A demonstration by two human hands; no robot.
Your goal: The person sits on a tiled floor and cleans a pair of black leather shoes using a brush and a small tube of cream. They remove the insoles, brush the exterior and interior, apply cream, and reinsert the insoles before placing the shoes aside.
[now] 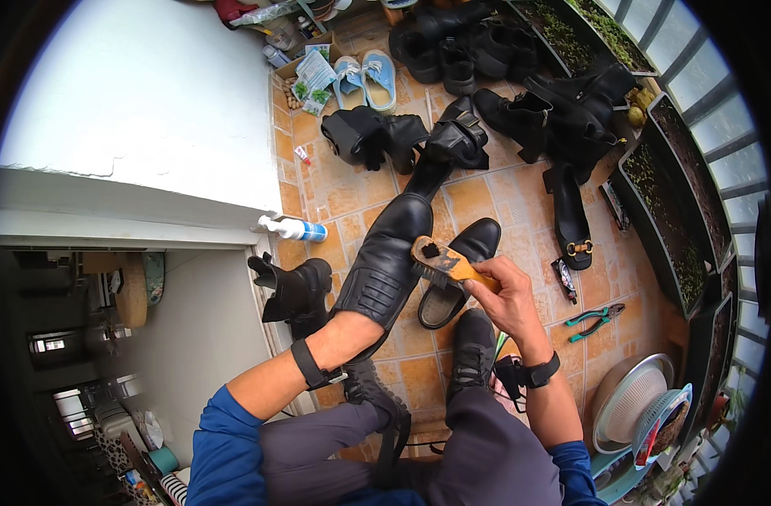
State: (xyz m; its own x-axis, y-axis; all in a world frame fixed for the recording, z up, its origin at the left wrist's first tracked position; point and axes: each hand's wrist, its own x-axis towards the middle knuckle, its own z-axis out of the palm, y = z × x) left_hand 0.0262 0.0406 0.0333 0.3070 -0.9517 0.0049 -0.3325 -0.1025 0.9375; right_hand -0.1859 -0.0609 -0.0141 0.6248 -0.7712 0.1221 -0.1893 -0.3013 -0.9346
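Note:
My left hand (358, 327) reaches into a black leather loafer (380, 269) and holds it up, toe pointing away from me; the fingers are hidden inside. In my right hand (509, 297) is a wooden-handled shoe brush (445, 262). Its dark bristles are at the right side of the loafer, and black residue marks the wood. Below the brush, a second black loafer (478, 239) rests on the tiled floor (417, 376), partly covered by the brush.
Black shoes and boots (515, 120) crowd the far floor. A white pump bottle (294, 228) lies by the doorway. To the right are a black pump with a gold buckle (569, 209), green-handled pliers (594, 322), basins (632, 392) and long planters (661, 221). Light blue shoes (378, 79) stand by the wall.

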